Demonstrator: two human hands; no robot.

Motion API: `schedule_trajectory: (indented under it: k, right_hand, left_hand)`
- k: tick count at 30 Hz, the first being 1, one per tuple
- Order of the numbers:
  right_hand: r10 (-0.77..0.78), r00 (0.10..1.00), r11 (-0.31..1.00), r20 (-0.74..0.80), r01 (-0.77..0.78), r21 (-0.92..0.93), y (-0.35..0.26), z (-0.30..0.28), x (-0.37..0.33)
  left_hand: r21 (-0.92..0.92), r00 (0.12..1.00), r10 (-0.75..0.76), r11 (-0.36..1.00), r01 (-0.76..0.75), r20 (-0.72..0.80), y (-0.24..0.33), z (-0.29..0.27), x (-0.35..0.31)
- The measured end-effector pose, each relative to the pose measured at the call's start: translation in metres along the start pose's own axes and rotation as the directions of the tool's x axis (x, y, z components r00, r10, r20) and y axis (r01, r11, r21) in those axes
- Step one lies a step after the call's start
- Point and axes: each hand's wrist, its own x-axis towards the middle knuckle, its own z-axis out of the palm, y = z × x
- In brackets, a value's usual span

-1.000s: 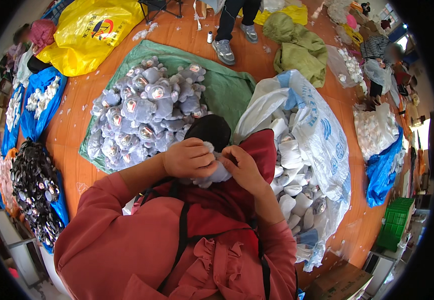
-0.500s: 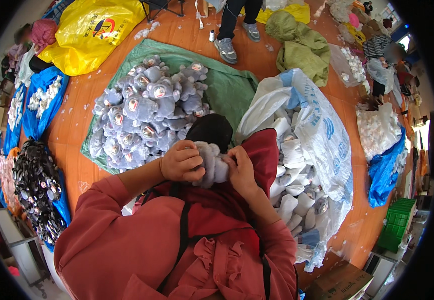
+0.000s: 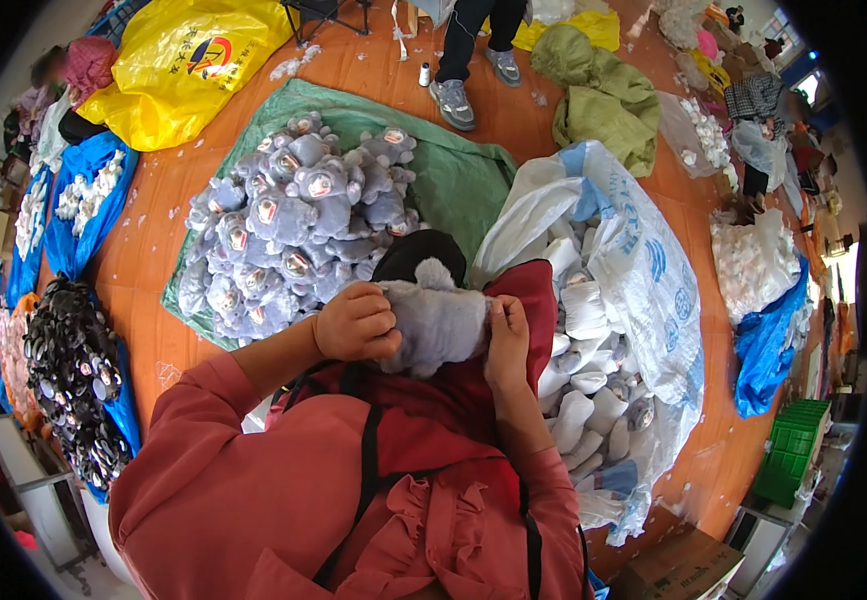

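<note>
A grey plush toy skin [image 3: 440, 325], flat and soft with a small round nub on its upper edge, is stretched between my two hands over my lap. My left hand [image 3: 358, 322] is closed on its left side, fingers curled in. On the other side my right hand [image 3: 507, 335] pinches the right edge between thumb and fingers. Just ahead lies a heap of grey plush toys [image 3: 289, 215] on a green sheet [image 3: 444, 170]. A white woven sack [image 3: 644, 270] by my right side holds pale, unturned-looking fabric pieces [image 3: 586, 305].
Black plush pieces [image 3: 79, 370] lie on blue plastic at far left. A yellow bag [image 3: 194, 65] and an olive sack [image 3: 604, 110] rest on the orange floor [image 3: 154, 260]. Another person's shoes [image 3: 454, 103] stand ahead. At right are a green crate [image 3: 794, 450] and a cardboard box [image 3: 679, 565].
The plush skin was bunched up between my hands and is now spread out wider, its nub showing on top. My right hand has moved rightward, away from my left.
</note>
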Motion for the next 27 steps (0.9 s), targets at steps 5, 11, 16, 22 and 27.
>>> schedule_trajectory:
  k: [5, 11, 16, 22, 27]
  right_hand:
    - [0.006, 0.974, 0.99, 0.225, 0.026, -0.141, -0.016, 0.001, -0.001]
    - [-0.095, 0.914, 0.889, 0.395, 0.256, -0.379, -0.025, -0.005, 0.005]
    - [-0.195, 0.93, 0.863, 0.313, 0.314, -0.397, -0.02, -0.002, 0.002]
    - [-0.037, 0.967, 0.995, 0.251, 0.06, -0.084, -0.01, 0.001, 0.002]
    - [0.115, 0.965, 0.984, 0.235, -0.143, 0.107, -0.021, 0.012, -0.001]
  left_hand:
    - [0.037, 1.0, -0.025, 0.999, 0.025, -0.004, 0.0, -0.004, 0.002]
    - [-0.022, 0.998, -0.055, 0.998, 0.055, -0.034, -0.002, -0.002, -0.004]
    - [-0.013, 0.976, -0.214, 0.977, 0.214, -0.025, -0.01, -0.007, -0.013]
    - [0.067, 0.909, -0.415, 0.908, 0.413, 0.019, -0.031, -0.013, -0.016]
    - [-0.058, 0.855, -0.519, 0.853, 0.518, 0.0, -0.033, -0.008, -0.018]
